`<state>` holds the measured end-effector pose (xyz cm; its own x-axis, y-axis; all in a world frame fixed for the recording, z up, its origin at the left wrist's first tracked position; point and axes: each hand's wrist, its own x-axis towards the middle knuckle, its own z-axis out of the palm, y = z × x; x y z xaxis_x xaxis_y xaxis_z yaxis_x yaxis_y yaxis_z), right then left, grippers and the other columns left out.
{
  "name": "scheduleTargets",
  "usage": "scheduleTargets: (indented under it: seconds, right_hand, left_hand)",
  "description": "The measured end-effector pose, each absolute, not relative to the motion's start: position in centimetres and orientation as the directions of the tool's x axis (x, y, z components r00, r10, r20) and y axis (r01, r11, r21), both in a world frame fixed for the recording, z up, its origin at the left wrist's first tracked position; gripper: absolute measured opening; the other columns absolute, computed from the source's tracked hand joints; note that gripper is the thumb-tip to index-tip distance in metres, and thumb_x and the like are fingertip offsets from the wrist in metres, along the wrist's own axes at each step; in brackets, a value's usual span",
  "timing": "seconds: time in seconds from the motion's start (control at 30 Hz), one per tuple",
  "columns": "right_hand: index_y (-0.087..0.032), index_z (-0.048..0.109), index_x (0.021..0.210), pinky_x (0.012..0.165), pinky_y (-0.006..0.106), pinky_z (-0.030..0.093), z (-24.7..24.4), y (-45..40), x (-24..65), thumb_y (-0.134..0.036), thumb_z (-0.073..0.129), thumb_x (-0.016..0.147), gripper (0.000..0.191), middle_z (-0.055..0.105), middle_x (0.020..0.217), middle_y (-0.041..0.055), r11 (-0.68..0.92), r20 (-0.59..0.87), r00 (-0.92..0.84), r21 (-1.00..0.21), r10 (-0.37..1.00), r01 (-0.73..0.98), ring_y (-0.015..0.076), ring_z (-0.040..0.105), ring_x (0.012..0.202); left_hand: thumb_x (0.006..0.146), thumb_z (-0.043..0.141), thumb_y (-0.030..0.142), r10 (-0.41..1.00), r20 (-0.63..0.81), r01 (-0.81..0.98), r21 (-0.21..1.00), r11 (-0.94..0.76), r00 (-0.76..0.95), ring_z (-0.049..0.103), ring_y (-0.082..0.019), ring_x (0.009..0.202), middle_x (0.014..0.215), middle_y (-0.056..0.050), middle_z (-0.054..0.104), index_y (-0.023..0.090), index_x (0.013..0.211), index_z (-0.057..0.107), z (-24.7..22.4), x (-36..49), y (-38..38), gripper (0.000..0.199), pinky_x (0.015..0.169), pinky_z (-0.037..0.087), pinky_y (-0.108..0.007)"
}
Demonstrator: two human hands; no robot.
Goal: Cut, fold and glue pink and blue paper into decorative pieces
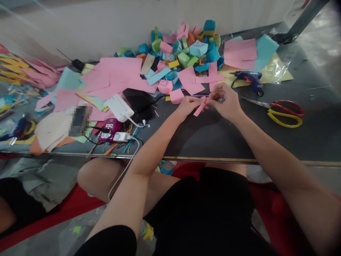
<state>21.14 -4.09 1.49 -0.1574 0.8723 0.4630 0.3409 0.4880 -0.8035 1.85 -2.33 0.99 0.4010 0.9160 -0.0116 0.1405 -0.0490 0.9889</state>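
A narrow pink paper strip is held between my two hands above the dark tabletop. My left hand pinches it from the left, fingers closed. From the right, my right hand grips its upper end between thumb and fingertips. Whether the strip is folded there is hidden by the fingers. Just left of my hands sits a small pink paper piece. Cut pink paper lies beyond them. Scissors with red and yellow handles rest to the right, below a blue glue gun.
A heap of folded colored paper pieces stands against the wall. Pink sheets cover the left side, near a white power bank, a purple power strip and a phone. A white cable hangs over the table's front edge.
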Motion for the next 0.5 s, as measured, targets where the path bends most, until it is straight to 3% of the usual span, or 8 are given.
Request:
scheduleTargets:
  seconds: [0.07, 0.2, 0.5]
  right_hand:
    - [-0.024, 0.072, 0.107, 0.078, 0.036, 0.058, 1.5, -4.1, 21.1, -0.033, 0.079, 0.084, 0.025, 0.072, 0.085, 0.0004, 0.490, 0.470, -0.146, -0.805, 0.871, 0.335, 0.0170, 0.068, 0.078]
    - [-0.022, 0.077, 0.091, 0.081, 0.037, 0.058, 1.8, -4.2, 21.0, -0.034, 0.072, 0.089, 0.014, 0.076, 0.087, 0.0027, 0.477, 0.459, -0.144, -0.790, 0.877, 0.385, 0.0183, 0.070, 0.082]
    - [-0.024, 0.083, 0.085, 0.075, 0.038, 0.061, 1.9, -4.2, 21.1, -0.040, 0.076, 0.086, 0.017, 0.079, 0.081, 0.0026, 0.418, 0.407, -0.102, -0.854, 0.908, 0.310, 0.0169, 0.070, 0.071]
  left_hand:
    - [0.093, 0.071, 0.055, 0.935, 0.094, 0.232, 0.956, -0.181, 0.342, 0.075, -0.019, 0.083, 0.083, -0.008, 0.082, 0.019, 0.086, 0.084, 1.5, 2.0, -3.0, 0.039, 0.075, 0.058, -0.030]
    - [0.088, 0.078, 0.049, 0.912, 0.291, 0.338, 0.861, -0.381, 0.288, 0.075, -0.023, 0.096, 0.102, -0.006, 0.083, 0.024, 0.097, 0.085, 2.0, 2.2, -3.7, 0.027, 0.086, 0.057, -0.033]
    - [0.093, 0.075, 0.039, 0.893, 0.334, 0.333, 0.841, -0.427, 0.300, 0.077, -0.021, 0.098, 0.103, -0.004, 0.084, 0.028, 0.096, 0.085, 1.8, 1.9, -3.5, 0.015, 0.094, 0.058, -0.034]
